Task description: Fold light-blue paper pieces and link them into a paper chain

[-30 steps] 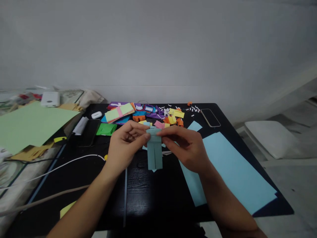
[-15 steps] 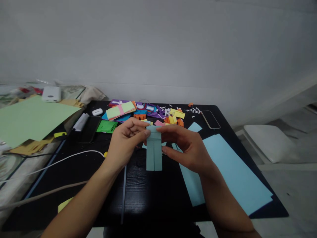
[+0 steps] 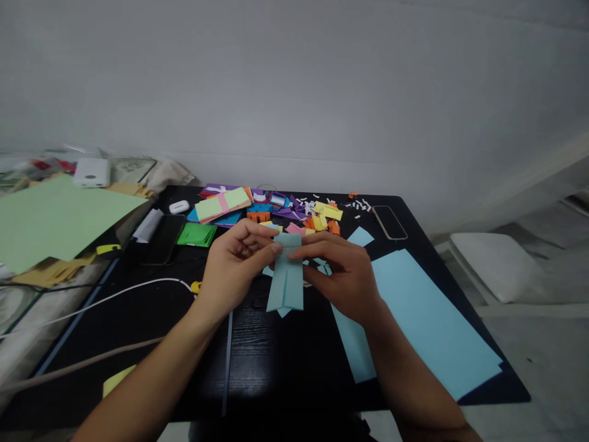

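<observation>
The folded light-blue paper (image 3: 286,283) is held between the two hands, over the middle of the black table (image 3: 262,380). It stands lengthwise toward the person, with a crease down its centre, a cross fold near the top, a flared lower end and a small point showing beneath that end. The left hand (image 3: 237,264) grips the upper left edge, thumb on the near face and the fingers bent behind; the grip is narrow. The right hand (image 3: 343,276) is at the right edge, index fingertip laid on the near face, thumb lower and close to the edge; whether that thumb presses the paper cannot be told. Beyond the hands are pink and yellow paper pieces, small white clippings (image 3: 310,207) and a banded bundle of paper strips (image 3: 224,205). Left of these are a stack of green slips (image 3: 197,234), a dark flat device (image 3: 164,239) and a small white case (image 3: 179,207). To the right, large light-blue sheets (image 3: 432,325) lie partly behind the right forearm, with a phone (image 3: 389,222) near the far corner. Outermost are a pale green sheet (image 3: 64,221) at left and a white seat (image 3: 497,264) at right.
</observation>
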The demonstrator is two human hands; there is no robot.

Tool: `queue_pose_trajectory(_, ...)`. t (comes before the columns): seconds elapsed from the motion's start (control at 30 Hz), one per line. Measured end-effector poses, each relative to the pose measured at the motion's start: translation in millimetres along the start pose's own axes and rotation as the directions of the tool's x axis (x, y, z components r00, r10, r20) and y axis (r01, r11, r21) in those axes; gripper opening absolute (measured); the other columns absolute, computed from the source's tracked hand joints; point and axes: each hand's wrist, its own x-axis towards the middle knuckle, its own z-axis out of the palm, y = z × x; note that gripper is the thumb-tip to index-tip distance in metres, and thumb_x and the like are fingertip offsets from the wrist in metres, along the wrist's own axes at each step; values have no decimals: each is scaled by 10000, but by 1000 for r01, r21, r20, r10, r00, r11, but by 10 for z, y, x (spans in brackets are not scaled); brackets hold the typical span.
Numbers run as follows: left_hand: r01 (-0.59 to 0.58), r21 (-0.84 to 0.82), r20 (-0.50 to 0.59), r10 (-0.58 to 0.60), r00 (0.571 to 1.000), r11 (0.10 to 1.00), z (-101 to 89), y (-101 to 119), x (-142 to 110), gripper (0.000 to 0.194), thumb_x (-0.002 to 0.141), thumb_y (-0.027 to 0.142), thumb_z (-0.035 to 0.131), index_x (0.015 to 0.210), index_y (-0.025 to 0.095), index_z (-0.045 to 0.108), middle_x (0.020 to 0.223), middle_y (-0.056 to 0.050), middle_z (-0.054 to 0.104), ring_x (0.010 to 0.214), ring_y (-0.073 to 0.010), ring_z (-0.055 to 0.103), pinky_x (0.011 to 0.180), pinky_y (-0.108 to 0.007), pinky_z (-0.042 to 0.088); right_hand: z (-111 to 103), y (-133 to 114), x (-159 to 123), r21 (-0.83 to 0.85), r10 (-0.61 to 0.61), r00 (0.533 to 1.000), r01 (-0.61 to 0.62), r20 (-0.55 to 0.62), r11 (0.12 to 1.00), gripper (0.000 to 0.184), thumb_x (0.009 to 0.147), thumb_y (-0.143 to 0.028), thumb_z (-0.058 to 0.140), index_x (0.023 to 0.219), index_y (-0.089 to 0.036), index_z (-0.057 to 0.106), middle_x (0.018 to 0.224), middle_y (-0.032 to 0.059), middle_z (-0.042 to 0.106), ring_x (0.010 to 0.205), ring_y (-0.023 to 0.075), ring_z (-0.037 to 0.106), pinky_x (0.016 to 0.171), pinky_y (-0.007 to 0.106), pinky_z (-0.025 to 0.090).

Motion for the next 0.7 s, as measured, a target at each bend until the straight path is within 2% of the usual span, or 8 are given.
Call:
queue_pose_trajectory(0.13,-31,66,-13,32,999,997,16,25,-18,149,808,175,822,923,179,727,692,12,720,587,-104,673,558,-193,559,40,-19,-6,38,14,999,-12,-48,999,204,852,-125,813,977,-287,813,1021,14,799,982,197,756,925,367,626)
queue_pose_trajectory(0.27,-74,63,13,74,997,995,32,29,-38,133,826,202,817,903,189,708,743,-1,747,604,-116,694,574,-213,591,138,-59,-31,213,190,977,-166,-94,963,108,857,-189,816,939,-243,769,952,28,787,896,196,764,803,345,652)
queue_pose_trajectory(0.33,-99,62,24,98,995,993,33,23,-36,119,840,206,807,889,192,699,747,0,744,607,-118,697,574,-217,601,175,-78,-36,300,298,948,-254,-112,920,162,838,-218,838,939,-241,714,886,6,775,821,183,768,756,330,657)
queue_pose_trajectory(0.43,-134,79,53,130,990,988,21,21,-22,121,841,203,810,892,196,701,757,4,733,622,-122,703,581,-222,611,186,-91,-24,395,408,907,-337,-109,855,348,780,-279,899,994,-260,625,839,-23,770,788,185,780,732,326,665)
queue_pose_trajectory(0.6,-238,164,145,216,966,957,-25,17,-12,53,898,187,751,938,196,718,792,-7,729,659,-121,705,597,-217,602,150,-69,9,415,464,882,-392,-85,821,462,727,-349,932,1059,-263,621,746,-53,738,707,172,762,685,317,660)
queue_pose_trajectory(0.7,-263,185,182,230,956,947,-39,-7,-17,180,866,167,783,1027,213,718,906,-26,771,768,-143,742,684,-245,630,134,-48,18,411,471,878,-398,-91,821,451,718,-344,939,1057,-251,657,717,-56,725,670,155,739,650,294,643)
